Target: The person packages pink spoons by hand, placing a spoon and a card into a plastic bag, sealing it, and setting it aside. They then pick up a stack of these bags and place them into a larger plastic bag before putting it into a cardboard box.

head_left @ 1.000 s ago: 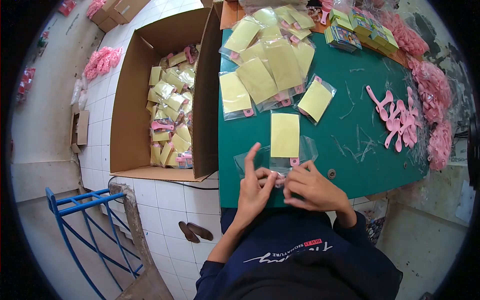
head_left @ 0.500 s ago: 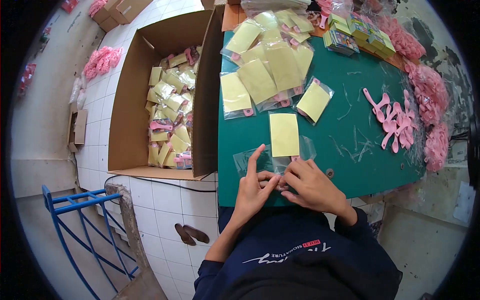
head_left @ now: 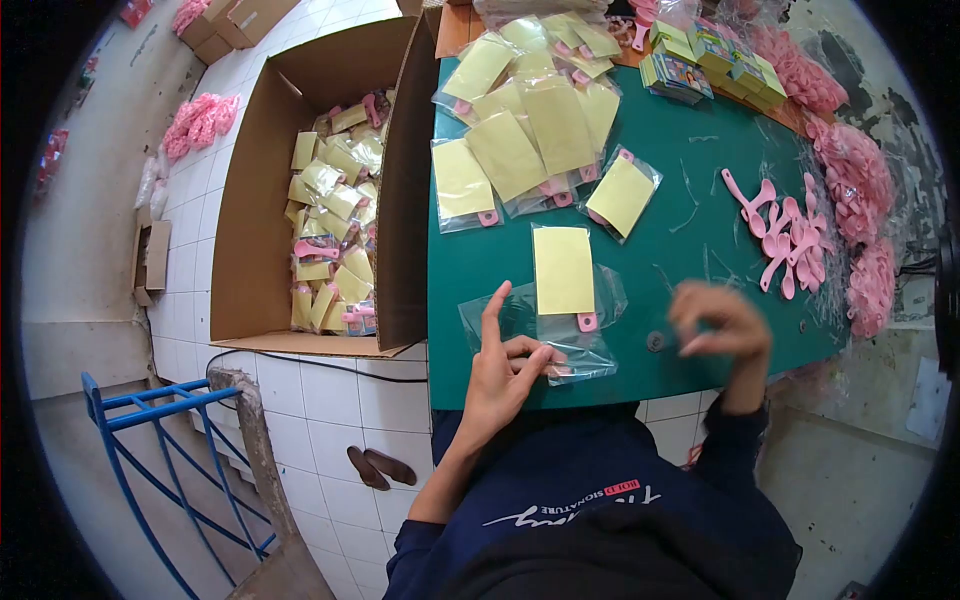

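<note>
Near the table's front edge, my left hand (head_left: pixel 505 378) pinches the lower edge of a clear plastic bag (head_left: pixel 585 358) between thumb and fingers, its index finger pointing up. A yellow card (head_left: pixel 563 270) lies at the top of this bag, and the holed end of a pink spoon (head_left: pixel 587 322) shows at its lower right corner. My right hand (head_left: pixel 722 320) is off the bag, above the table to its right. It is smeared by motion with the fingers partly curled, and I cannot see anything held in it. Loose pink spoons (head_left: pixel 795 245) lie beyond it.
Packed bags with yellow cards (head_left: pixel 535 130) lie piled at the table's back left, and one packed bag (head_left: pixel 623 195) lies apart. Card stacks (head_left: pixel 675 80) and bundles of pink spoons (head_left: pixel 860 180) line the far and right edges. A carton (head_left: pixel 400 190) of packed bags stands left.
My right hand has let go of the bag and moved right toward the loose spoons. My left hand stays on the bag's lower edge. The view has shifted slightly.
</note>
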Available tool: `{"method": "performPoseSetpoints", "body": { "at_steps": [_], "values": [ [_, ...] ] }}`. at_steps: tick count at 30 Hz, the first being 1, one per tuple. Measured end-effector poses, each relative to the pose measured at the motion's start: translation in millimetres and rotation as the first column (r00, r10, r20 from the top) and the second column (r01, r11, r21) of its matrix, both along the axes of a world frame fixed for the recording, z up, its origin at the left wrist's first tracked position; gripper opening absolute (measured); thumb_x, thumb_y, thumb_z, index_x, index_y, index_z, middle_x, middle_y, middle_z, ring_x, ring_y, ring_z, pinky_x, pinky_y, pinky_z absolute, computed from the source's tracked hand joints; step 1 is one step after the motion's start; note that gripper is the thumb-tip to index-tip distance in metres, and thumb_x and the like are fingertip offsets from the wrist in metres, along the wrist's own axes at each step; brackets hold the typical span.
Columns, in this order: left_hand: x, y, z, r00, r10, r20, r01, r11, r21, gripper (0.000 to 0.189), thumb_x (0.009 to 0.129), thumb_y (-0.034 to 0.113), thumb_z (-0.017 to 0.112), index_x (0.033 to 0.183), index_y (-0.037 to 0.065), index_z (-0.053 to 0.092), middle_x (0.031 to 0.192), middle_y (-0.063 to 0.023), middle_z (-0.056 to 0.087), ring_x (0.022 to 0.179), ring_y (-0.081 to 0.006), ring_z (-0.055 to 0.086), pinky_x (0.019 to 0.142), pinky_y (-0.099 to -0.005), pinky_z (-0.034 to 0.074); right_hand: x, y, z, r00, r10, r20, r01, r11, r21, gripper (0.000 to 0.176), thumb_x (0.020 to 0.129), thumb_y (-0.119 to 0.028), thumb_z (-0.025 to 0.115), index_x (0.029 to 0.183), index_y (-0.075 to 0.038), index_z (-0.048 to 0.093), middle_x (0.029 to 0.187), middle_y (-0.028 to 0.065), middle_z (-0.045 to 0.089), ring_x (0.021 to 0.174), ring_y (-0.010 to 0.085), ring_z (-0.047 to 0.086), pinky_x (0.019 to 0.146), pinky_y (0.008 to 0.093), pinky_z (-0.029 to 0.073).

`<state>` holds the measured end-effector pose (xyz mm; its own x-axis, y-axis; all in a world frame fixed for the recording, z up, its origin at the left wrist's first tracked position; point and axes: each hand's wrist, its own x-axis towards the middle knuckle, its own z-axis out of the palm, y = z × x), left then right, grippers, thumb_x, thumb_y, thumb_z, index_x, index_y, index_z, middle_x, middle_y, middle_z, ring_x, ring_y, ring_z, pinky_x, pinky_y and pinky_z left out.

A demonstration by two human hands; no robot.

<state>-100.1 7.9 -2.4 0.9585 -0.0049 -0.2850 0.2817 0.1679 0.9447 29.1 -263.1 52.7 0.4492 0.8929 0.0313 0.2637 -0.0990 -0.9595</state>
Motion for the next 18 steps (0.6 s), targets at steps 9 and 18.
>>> {"method": "performPoseSetpoints", "body": {
  "at_steps": [9, 18],
  "values": [
    [0.8, 7.5, -1.3, 0.999, -0.034, -0.003, 0.033, 0.979, -0.202, 0.064, 0.090, 0.000, 0.050, 0.141, 0.003, 0.011, 0.086, -0.0159, 0.064, 0.086, -0.0207, 0.065, 0.077, -0.0291, 0.053, -15.3, -34.3, 7.2, 0.438, -0.470, 0.766, 0.832, 0.535, -0.146, 0.043, 0.074, 0.000, 0.057, 0.115, -0.005, 0.047, 0.109, 0.0147, 0.049, 0.094, 0.0292, 0.053, 0.080, 0.0367, 0.045],
    [-7.6, 17.3, 17.1, 0.982, -0.174, -0.075, 0.133, 0.915, -0.382, 0.053, 0.090, -0.002, 0.048, 0.137, 0.002, 0.023, 0.091, -0.0192, 0.064, 0.086, -0.0240, 0.065, 0.080, -0.0323, 0.053, -74.1, 69.9, -49.2, 0.738, -0.500, 0.454, 0.536, 0.843, 0.057, 0.033, 0.065, -0.003, 0.074, 0.094, -0.012, 0.061, 0.104, 0.0089, 0.048, 0.084, 0.0216, 0.056, 0.071, 0.0314, 0.049]
  ]
}}
